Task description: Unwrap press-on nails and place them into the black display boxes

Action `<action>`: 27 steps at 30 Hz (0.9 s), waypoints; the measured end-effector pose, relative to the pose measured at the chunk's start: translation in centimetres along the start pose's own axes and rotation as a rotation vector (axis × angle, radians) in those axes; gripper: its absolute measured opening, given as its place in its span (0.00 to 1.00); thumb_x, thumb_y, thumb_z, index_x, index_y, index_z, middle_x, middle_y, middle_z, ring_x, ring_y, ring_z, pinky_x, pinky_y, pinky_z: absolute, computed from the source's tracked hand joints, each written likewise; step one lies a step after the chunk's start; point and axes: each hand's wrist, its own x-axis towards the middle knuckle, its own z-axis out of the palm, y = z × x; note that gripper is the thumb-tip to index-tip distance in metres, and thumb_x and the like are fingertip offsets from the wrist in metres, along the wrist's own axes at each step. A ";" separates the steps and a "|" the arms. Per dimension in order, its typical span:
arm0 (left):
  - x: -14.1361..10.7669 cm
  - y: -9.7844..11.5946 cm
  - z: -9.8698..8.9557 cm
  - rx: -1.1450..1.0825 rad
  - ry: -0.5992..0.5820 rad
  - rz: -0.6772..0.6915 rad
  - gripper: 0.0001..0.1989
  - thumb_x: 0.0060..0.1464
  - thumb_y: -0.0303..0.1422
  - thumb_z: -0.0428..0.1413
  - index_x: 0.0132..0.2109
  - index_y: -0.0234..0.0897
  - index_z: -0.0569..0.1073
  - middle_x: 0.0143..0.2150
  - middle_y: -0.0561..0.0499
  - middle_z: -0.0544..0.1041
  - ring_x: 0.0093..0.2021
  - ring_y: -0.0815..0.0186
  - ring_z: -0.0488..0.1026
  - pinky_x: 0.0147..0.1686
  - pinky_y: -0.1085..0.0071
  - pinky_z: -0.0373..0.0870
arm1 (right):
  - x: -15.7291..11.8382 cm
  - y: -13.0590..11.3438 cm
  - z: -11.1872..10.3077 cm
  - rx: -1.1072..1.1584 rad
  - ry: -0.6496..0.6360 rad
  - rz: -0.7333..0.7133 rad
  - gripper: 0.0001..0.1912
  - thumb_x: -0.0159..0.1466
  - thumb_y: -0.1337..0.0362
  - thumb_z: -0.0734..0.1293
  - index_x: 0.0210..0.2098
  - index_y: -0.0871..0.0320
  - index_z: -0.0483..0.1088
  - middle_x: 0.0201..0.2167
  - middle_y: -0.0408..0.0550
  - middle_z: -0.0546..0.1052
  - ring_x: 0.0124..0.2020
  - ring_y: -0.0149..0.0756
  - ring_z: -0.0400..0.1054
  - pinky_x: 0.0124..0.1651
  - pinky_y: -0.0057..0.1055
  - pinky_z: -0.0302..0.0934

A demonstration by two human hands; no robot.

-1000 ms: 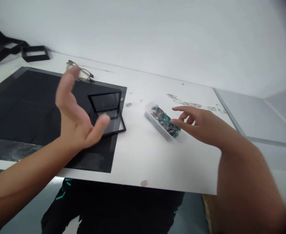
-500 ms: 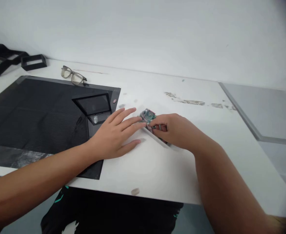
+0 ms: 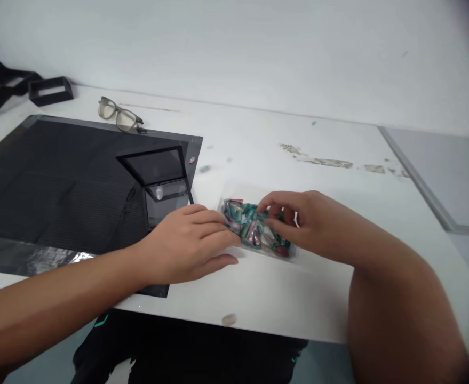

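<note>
A clear plastic box full of small green, pink and clear stones lies on the white table. My left hand rests at the box's left end, fingers stretched out and overlapping its near left corner. Over the right part of the stones is my right hand, its fingers curved and the thumb apart from the index finger. Nothing shows between them, though some fingertips are hidden. Left of the box, an open black-framed case stands on a black mat, with one pale stone in it.
Glasses lie at the mat's back edge. Black frames stand at the far left. A pink stone sits on the mat's right edge. Loose stones lie near it, and a brownish stone is at the table's front edge.
My right hand has moved right, and its fingers have spread from a closer grip. The box, earlier largely covered and seemingly tilted, now shows more of its stones. My left hand has shifted slightly nearer.
</note>
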 end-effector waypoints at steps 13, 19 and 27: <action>-0.2 0.5 -0.6 0.021 -0.074 -0.080 0.13 0.63 0.37 0.54 0.33 0.36 0.76 0.31 0.51 0.79 0.35 0.63 0.77 0.30 0.65 0.70 | -0.4 -1.8 0.0 -0.150 -0.090 -0.059 0.12 0.61 0.64 0.65 0.42 0.47 0.76 0.20 0.35 0.72 0.19 0.27 0.60 0.23 0.29 0.49; -0.2 0.2 -0.3 0.035 -0.124 -0.035 0.18 0.65 0.44 0.53 0.36 0.37 0.80 0.33 0.50 0.79 0.36 0.59 0.74 0.31 0.65 0.69 | -1.2 -1.6 -0.1 -0.182 -0.180 -0.103 0.06 0.59 0.64 0.67 0.33 0.47 0.76 0.23 0.36 0.73 0.22 0.28 0.62 0.25 0.29 0.48; -0.4 0.2 -0.2 0.038 -0.137 -0.037 0.15 0.64 0.42 0.54 0.40 0.38 0.81 0.35 0.51 0.79 0.37 0.59 0.73 0.31 0.64 0.68 | -0.8 -2.2 0.5 -0.160 -0.238 -0.051 0.09 0.55 0.65 0.67 0.33 0.46 0.77 0.25 0.37 0.75 0.23 0.30 0.63 0.24 0.30 0.49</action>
